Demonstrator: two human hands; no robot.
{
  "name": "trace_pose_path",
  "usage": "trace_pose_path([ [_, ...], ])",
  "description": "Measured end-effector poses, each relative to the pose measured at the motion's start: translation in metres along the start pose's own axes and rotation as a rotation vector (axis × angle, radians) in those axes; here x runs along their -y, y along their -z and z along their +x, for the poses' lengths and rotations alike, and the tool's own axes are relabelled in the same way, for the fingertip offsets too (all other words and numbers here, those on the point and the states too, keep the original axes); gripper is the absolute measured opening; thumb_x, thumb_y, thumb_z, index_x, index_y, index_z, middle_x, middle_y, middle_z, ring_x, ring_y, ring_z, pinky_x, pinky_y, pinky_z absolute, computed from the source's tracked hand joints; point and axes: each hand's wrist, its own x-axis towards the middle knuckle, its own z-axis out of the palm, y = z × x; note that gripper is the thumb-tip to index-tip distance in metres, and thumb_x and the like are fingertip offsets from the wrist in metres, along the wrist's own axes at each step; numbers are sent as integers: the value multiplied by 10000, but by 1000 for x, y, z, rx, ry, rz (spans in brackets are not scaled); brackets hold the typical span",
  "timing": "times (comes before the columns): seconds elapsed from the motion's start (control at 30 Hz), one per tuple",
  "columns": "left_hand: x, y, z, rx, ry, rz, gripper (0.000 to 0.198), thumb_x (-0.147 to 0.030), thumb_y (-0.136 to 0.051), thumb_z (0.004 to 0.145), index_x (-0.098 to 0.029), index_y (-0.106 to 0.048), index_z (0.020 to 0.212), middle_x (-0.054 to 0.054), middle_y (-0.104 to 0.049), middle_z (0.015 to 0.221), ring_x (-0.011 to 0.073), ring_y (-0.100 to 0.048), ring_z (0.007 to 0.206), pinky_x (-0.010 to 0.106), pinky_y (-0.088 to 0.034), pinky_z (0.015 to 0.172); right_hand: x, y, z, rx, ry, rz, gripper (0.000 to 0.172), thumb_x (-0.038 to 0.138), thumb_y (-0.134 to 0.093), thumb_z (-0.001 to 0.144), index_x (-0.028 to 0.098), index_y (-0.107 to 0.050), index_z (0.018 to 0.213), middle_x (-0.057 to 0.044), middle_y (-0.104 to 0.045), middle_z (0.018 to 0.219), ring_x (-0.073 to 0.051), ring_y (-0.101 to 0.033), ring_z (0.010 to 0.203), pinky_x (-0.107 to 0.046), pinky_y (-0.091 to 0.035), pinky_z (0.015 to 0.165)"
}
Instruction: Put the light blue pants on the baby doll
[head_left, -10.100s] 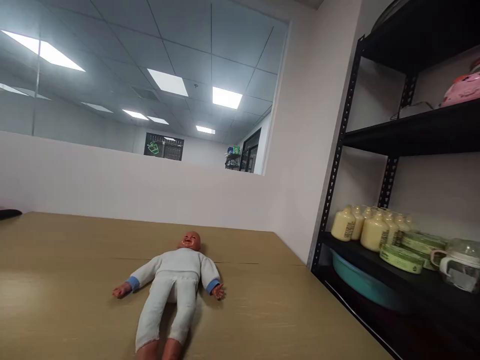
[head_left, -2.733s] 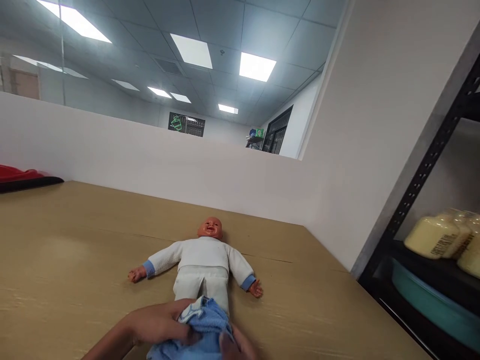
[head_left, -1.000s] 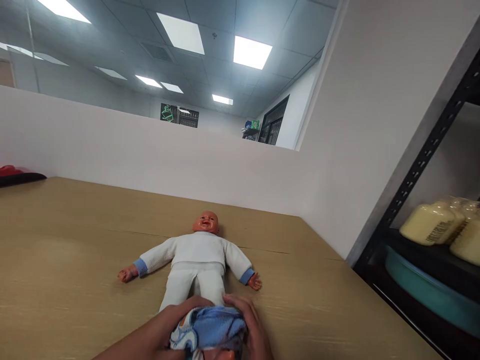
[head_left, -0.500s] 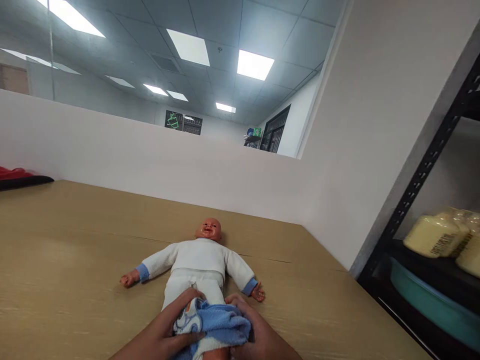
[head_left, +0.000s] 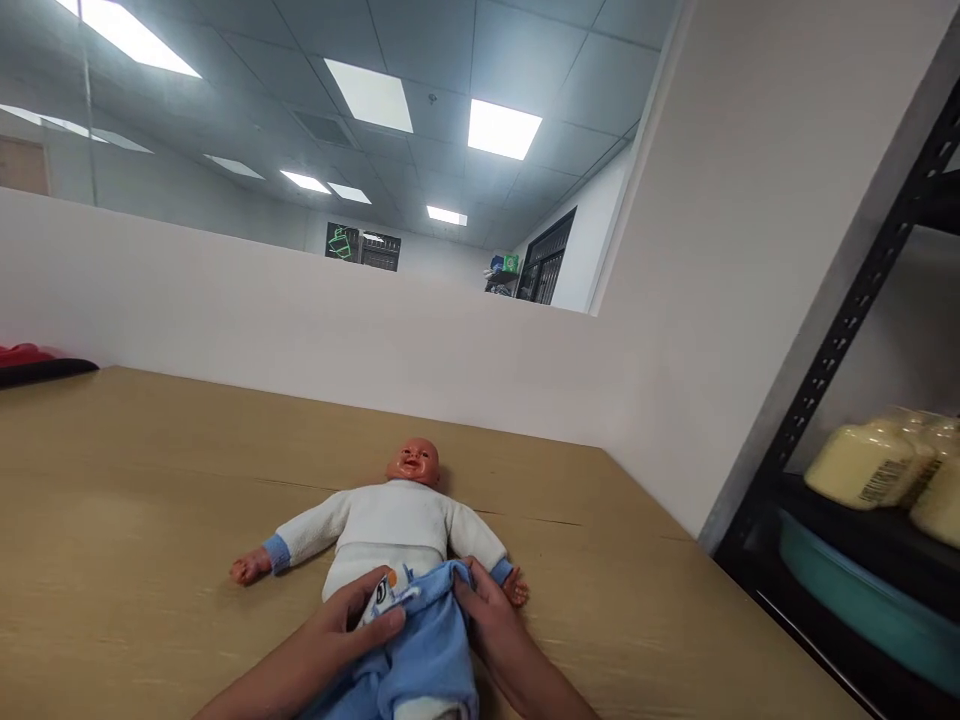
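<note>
Hands: two; your left hand [head_left: 341, 632] and right hand [head_left: 491, 622] each pinch the trousers' upper edge.
Trousers: one blue pair [head_left: 431, 650], over the doll's legs.
Doll: one [head_left: 394, 522], face-up on the table [head_left: 142, 560].
Bottles: at least two, yellowish [head_left: 851, 465], shelved above one teal basin [head_left: 862, 595].
Writing: dark bottle print, unreadable.

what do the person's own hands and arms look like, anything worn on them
The left hand and right hand are bare, with no gloves. No sleeve shows on the visible part of the left forearm or right forearm, and no watch or bracelet shows. Some fingers are partly hidden, so rings can't be ruled out.
</note>
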Motion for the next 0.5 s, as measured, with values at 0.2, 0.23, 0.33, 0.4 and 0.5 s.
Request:
trace_pose_path([
  [0.2,-19,4,-4,-185,-7,267,843,-793,-741,800,-289,-598,1460,97,-624,1546,427,-476,1499,505,-404,1259,26,-5,10,68,-30,-110,557,654,-898,682,210,-690,946,-5,-631,902,-214,-547,903,-301,-429,859],
  [0.23,-22,8,-9,-229,-27,338,773,-788,-741,801,-298,-643,1390,94,-671,1477,431,-519,1448,493,-440,1224,32,-3,9,109,-45,-127,531,634,-894,690,201,-696,926,-5,-619,884,-209,-528,876,-301,-414,834],
  [0.33,-31,26,-30,-209,-23,537,621,-790,-707,831,-282,-719,1189,90,-725,1315,391,-611,1261,457,-500,1134,47,2,4,230,-52,-266,473,585,-882,729,191,-698,914,11,-560,843,-189,-459,831,-290,-350,789],
  [0.4,-33,38,-46,-70,33,575,569,-776,-679,872,-292,-727,1169,65,-704,1336,347,-620,1222,425,-509,1116,53,6,3,246,-7,-308,441,549,-885,751,202,-674,925,24,-532,852,-181,-440,851,-278,-322,795],
  [0.5,-28,51,-60,53,111,460,577,-782,-568,953,-348,-690,1313,31,-683,1409,321,-617,1293,411,-478,1175,54,12,8,245,-2,-241,428,499,-902,770,221,-624,940,37,-524,873,-170,-451,870,-267,-315,815],
])
